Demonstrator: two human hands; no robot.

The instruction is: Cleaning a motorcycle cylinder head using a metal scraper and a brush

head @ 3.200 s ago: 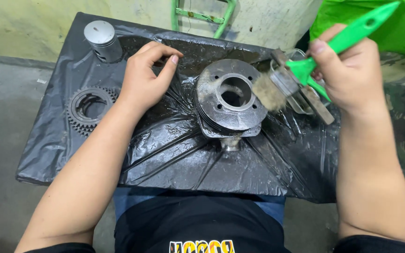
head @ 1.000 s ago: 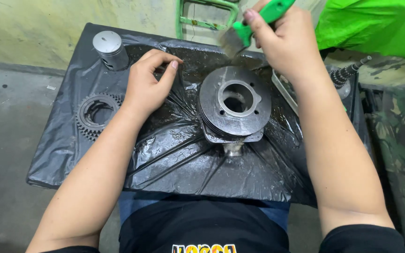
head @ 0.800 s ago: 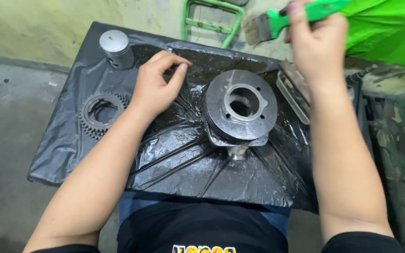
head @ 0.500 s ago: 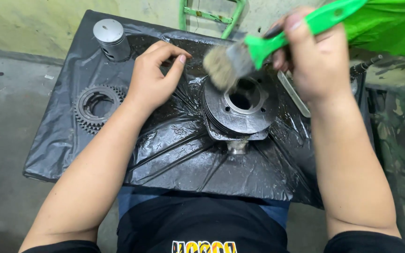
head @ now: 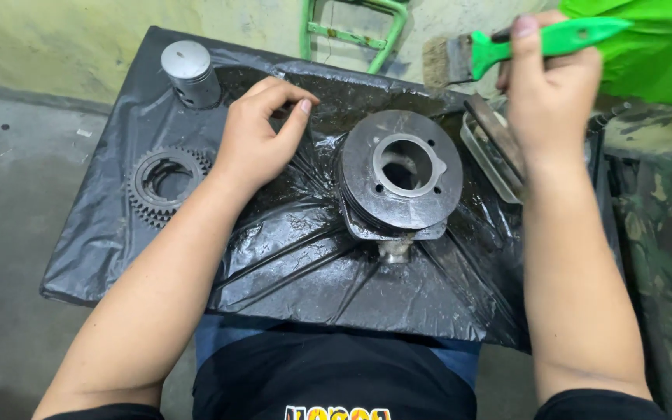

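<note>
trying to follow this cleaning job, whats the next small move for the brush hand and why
Probably bring the brush down onto the engine cylinder: the right hand holds it raised, clear of the part, while the left hand rests on the black plastic sheet.

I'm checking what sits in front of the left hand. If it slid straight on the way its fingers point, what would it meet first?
The left hand rests on the black plastic sheet, fingers pointing right and slightly away. Going straight on, it would probably pass just beyond the finned engine cylinder toward the paintbrush, though that is held higher; depth is unclear.
</note>
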